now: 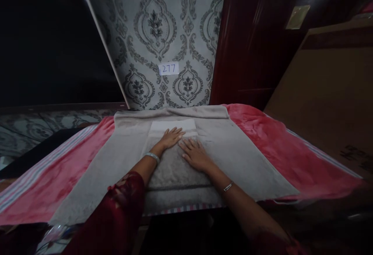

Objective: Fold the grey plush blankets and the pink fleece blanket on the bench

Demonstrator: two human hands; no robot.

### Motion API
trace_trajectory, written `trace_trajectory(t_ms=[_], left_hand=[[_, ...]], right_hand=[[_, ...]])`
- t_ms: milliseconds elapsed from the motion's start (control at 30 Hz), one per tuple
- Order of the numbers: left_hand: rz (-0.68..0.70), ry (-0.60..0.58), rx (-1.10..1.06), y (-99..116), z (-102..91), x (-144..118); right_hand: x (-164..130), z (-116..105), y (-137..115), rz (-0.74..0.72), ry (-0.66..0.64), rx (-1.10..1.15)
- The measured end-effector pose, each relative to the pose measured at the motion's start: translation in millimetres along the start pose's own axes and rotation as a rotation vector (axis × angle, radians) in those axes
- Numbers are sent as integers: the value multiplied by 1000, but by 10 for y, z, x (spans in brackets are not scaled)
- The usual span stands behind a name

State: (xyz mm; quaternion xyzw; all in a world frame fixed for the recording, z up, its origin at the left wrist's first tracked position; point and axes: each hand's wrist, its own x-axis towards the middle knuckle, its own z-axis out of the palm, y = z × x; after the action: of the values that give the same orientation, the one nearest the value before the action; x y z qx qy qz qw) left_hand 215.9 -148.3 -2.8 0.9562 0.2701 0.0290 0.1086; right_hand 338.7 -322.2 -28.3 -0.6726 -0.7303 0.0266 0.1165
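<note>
A grey-brown plush cloth (177,169), folded into a rectangle, lies in the middle of a larger pale grey cloth (116,169). A white band (163,126) runs along its far end. My left hand (171,137) rests flat on the folded cloth near that band, fingers stretched to the right. Just beside it my right hand (194,154) lies palm down on the plush surface, fingers pointing away and to the left. Both hands are empty and open, their fingertips nearly meeting.
Under the grey cloth spreads a pink blanket (262,146) with striped edges. Behind stands a patterned wall with a paper label (169,68) reading 277. A dark screen (52,45) is at left, a dark red panel (247,33) and a cardboard box (326,91) at right.
</note>
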Motion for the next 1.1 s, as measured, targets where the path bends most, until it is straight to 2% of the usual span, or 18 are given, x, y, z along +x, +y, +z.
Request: trace_trajectory(t_ms=[133,233,333,433,500,600,633,700,767,933,1000,1100], left_hand=[[12,14,15,-79,99,18],[16,18,18,-82,106,29],[10,17,26,-57,106,25],[12,21,26,-25,109,8],[11,31,24,-7,111,-5],[6,69,21,11,121,-31],[2,88,21,17,126,-44],[-11,134,27,30,139,-75],[-41,166,51,51,155,-103],[-145,150,93,88,171,-109],[-171,135,77,35,140,-115],[-251,129,46,-167,54,-204]], right_hand=[[-194,-28,-96,-113,-69,54],[-524,-78,-285,-248,-157,171],[-879,-181,-457,-338,-229,330],[-961,-358,-452,-436,-282,581],[-759,-480,-342,-362,-172,710],[-185,-564,-148,-4,201,640],[16,-549,-105,119,279,583],[334,-449,-70,311,280,422],[490,-276,-82,398,220,275],[434,108,-98,347,149,-50],[408,147,-82,351,136,-80],[415,134,-66,354,136,-90]])
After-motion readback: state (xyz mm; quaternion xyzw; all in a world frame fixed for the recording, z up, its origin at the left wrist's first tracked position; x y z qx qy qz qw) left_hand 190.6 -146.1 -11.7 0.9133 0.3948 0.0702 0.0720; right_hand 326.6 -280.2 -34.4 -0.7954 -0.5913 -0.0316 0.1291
